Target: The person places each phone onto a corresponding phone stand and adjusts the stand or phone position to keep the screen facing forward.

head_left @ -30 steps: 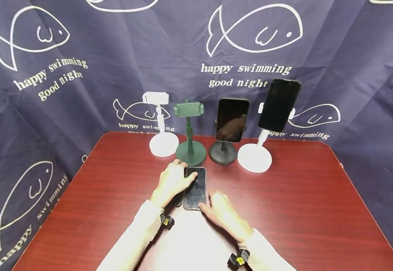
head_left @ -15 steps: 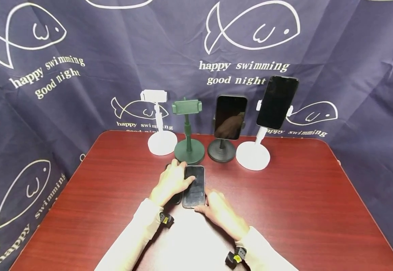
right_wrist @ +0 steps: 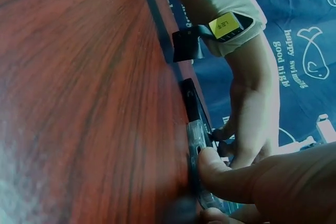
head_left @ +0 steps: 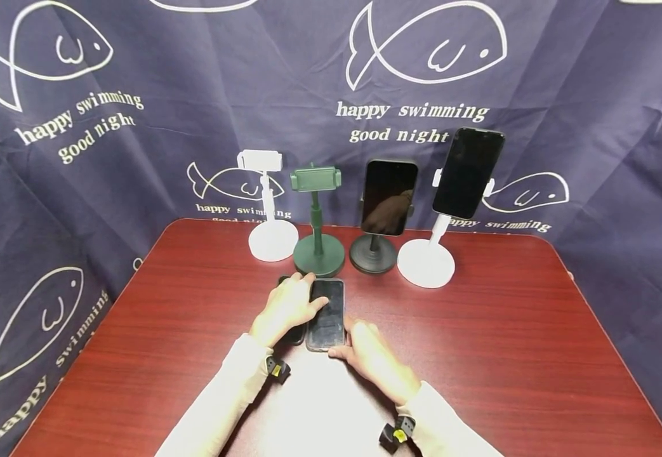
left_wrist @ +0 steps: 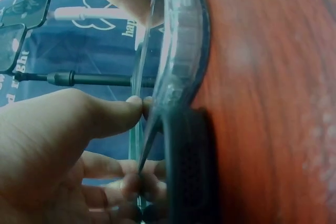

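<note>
A smartphone [head_left: 326,317] in a clear case lies screen up in the middle of the table. My left hand [head_left: 287,304] holds its far left corner, thumb on the screen [head_left: 331,324] and bent fingers [left_wrist: 100,166] down by the edge. Under that hand, a second black phone [head_left: 295,335] lies alongside, mostly covered. My right hand [head_left: 379,358] grips the near right corner of the cased phone, with its thumb [right_wrist: 212,163] against the short near edge. The right fingers are partly hidden along the long side.
Behind stand a white phone stand [head_left: 273,240], a green stand [head_left: 318,254], a black stand [head_left: 373,254] and a second white stand [head_left: 426,263]. The two on the right bear phones, one upright [head_left: 390,197], one tilted [head_left: 468,172]. A fish-print curtain [head_left: 285,82] hangs behind the red table [head_left: 508,355].
The head view has shifted slightly. My left hand stays where it was. My right thumb has edged a little left along the cased phone's near edge.
</note>
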Demonstrator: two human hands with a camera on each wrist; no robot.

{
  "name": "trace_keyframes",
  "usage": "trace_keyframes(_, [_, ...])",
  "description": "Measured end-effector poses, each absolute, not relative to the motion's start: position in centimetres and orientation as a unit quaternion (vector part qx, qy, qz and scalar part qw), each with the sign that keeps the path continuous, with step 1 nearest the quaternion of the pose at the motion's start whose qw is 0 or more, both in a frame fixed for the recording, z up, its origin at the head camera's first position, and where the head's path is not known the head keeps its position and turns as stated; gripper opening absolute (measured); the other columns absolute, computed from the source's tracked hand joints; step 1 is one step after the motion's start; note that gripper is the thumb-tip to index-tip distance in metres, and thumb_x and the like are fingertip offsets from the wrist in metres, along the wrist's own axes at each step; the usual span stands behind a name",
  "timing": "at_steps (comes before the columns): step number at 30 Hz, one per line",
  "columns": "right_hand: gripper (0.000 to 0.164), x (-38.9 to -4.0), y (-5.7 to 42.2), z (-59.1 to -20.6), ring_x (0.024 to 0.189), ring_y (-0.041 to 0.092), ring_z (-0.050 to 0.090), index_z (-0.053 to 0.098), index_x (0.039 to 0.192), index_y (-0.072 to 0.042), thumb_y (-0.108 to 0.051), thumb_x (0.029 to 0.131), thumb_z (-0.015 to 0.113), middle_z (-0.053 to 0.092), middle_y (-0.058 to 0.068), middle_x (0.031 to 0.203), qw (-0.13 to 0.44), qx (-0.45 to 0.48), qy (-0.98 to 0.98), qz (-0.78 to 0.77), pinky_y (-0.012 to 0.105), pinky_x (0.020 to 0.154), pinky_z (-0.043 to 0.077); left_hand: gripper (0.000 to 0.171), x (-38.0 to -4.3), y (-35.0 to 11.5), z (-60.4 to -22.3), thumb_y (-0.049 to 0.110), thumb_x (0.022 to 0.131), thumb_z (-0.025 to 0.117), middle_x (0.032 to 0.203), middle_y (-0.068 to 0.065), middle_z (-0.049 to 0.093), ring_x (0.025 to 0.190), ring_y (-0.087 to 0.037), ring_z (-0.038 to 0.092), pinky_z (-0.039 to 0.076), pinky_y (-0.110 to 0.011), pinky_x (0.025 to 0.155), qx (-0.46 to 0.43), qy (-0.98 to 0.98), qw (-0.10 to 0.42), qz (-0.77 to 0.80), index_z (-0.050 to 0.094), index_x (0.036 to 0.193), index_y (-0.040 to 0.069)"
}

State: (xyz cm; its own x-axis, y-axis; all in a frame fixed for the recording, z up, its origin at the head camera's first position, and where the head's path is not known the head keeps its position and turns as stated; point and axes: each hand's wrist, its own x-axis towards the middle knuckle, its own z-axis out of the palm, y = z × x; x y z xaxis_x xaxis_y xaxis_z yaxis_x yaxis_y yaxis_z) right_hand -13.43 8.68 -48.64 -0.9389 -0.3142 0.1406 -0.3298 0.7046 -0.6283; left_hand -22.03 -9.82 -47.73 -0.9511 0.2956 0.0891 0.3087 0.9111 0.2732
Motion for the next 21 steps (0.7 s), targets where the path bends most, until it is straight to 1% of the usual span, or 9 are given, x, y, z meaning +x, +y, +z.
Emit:
trace_keyframes(5, [0.035,-12.9,8.6,-48.6,0.067,0.014,0.064,0.068,0.091,-0.010,-0.020,0.070,0.093,0.068,-0.001,0.073,0.041,0.179,-0.932,0.313,0.031,0.059,0.049,0.042,-22.8,-9.9,-48.2,0.045,0.092,0.073,0.101,-0.011,0.069,0.093,-0.028,0.069,0.058,-0.048,0.078,-0.145,-0.967,0.027,-0.206,0.066,0.109,0.008])
trace_keyframes(9, [0.037,-12.6,8.5,-48.6,0.067,0.017,0.065,0.066,0.090,-0.010,-0.022,0.069,0.093,0.067,0.000,0.073,0.049,0.172,-0.938,0.298,0.034,0.059,0.050,0.035,-23.1,-9.9,-48.2,0.038,0.093,0.072,0.098,-0.011,0.072,0.092,-0.027,0.071,0.058,-0.045,0.079,-0.131,-0.957,0.033,-0.256,0.069,0.106,0.006])
trace_keyframes(12, [0.038,-12.4,8.4,-48.6,0.068,0.020,0.066,0.063,0.090,-0.010,-0.024,0.070,0.093,0.067,0.002,0.074,0.050,0.167,-0.940,0.293,0.037,0.059,0.050,0.028,-23.1,-10.1,-48.0,0.031,0.093,0.072,0.089,-0.010,0.072,0.084,-0.025,0.071,0.058,-0.044,0.074,-0.123,-0.952,0.036,-0.276,0.071,0.104,0.005])
trace_keyframes(15, [0.040,-12.3,8.3,-48.6,0.074,0.023,0.069,0.063,0.094,-0.010,-0.025,0.071,0.092,0.069,0.005,0.081,0.053,0.164,-0.942,0.287,0.040,0.063,0.052,0.022,-23.0,-10.2,-47.7,0.029,0.093,0.071,0.082,-0.006,0.069,0.077,-0.023,0.068,0.057,-0.044,0.069,-0.117,-0.951,0.042,-0.282,0.072,0.102,0.009])
trace_keyframes(18, [0.043,-12.1,8.3,-48.7,0.080,0.026,0.071,0.065,0.099,-0.007,-0.025,0.071,0.092,0.070,0.008,0.088,0.061,0.165,-0.944,0.278,0.043,0.067,0.054,0.018,-23.0,-10.4,-47.4,0.028,0.094,0.069,0.087,-0.006,0.071,0.081,-0.025,0.071,0.058,-0.046,0.070,-0.111,-0.954,0.055,-0.274,0.074,0.100,0.012])
trace_keyframes(21, [0.047,-12.0,8.3,-48.7,0.081,0.028,0.070,0.066,0.104,-0.004,-0.025,0.070,0.092,0.068,0.009,0.091,0.075,0.171,-0.945,0.269,0.045,0.069,0.055,0.016,-23.0,-10.6,-47.1,0.026,0.095,0.067,0.094,-0.007,0.074,0.087,-0.030,0.073,0.058,-0.051,0.072,-0.101,-0.955,0.069,-0.271,0.076,0.098,0.014])
